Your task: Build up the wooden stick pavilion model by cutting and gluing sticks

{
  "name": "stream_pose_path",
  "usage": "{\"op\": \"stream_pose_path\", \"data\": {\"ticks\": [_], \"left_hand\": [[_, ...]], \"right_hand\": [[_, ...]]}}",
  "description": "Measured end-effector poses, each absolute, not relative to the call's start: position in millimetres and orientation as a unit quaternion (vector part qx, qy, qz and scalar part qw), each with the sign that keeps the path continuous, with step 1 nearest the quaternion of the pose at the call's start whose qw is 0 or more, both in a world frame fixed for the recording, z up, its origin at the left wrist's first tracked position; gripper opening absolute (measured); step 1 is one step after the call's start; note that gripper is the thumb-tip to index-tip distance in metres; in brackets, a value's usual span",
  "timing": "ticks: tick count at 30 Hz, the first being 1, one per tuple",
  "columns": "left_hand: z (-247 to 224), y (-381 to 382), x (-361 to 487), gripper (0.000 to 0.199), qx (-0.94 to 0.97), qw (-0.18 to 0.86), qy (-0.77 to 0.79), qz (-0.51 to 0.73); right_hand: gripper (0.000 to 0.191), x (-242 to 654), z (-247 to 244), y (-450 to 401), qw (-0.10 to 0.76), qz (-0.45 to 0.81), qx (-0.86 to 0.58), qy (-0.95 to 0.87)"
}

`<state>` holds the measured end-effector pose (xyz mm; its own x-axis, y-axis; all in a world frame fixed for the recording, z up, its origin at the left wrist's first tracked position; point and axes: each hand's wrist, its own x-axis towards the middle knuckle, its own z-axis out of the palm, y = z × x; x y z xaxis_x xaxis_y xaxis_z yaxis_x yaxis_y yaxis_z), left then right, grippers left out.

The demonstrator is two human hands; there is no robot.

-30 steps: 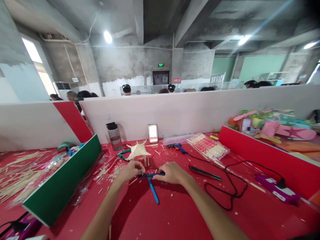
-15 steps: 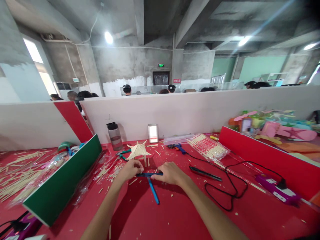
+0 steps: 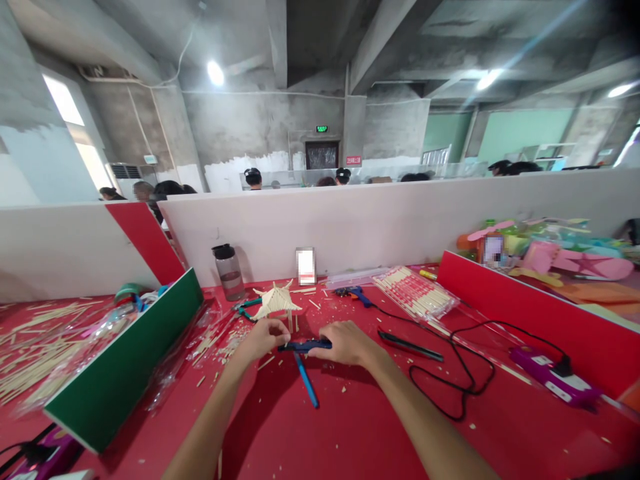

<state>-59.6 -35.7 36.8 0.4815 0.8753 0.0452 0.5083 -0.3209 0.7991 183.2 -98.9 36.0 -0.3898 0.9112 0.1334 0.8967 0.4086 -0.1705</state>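
My left hand (image 3: 264,339) pinches the left end of a dark blue bar-like tool (image 3: 305,347). My right hand (image 3: 345,343) has its fingers closed round the right end of the same tool, over the red table. Below the tool a blue pen-like stick (image 3: 307,383) lies on the table, its upper end close under the tool. Just beyond my hands stands a small pavilion-like model (image 3: 277,300) of pale wooden sticks with a pointed roof. Green-handled pliers (image 3: 247,309) lie at its left side.
A bottle (image 3: 229,275) and phone (image 3: 305,265) stand by the white partition (image 3: 375,227). A blue glue gun (image 3: 359,295), bagged sticks (image 3: 415,293), a black knife (image 3: 410,345), a looping cable and a purple power strip (image 3: 555,380) lie right. A green divider (image 3: 130,360) stands left.
The dark blue tool has shifted slightly to the right and turned a little, showing a broader face. Both hands have moved slightly with it.
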Motion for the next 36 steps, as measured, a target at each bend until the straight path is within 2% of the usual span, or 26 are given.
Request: {"op": "stream_pose_path", "data": {"ticks": [17, 25, 36], "left_hand": [[42.1, -39.1, -59.3, 0.023, 0.758, 0.381, 0.458, 0.267], [42.3, -39.8, -56.4, 0.017, 0.761, 0.34, 0.459, 0.307], [36.3, -36.0, -58.3, 0.016, 0.755, 0.334, 0.477, 0.302]], "right_hand": [[0.059, 180.3, 34.9, -99.4, 0.112, 0.022, -0.553, -0.826], [0.057, 179.0, 30.3, -96.6, 0.131, 0.006, -0.558, -0.819], [0.055, 171.1, 23.6, -94.8, 0.152, -0.011, -0.56, -0.814]]}}
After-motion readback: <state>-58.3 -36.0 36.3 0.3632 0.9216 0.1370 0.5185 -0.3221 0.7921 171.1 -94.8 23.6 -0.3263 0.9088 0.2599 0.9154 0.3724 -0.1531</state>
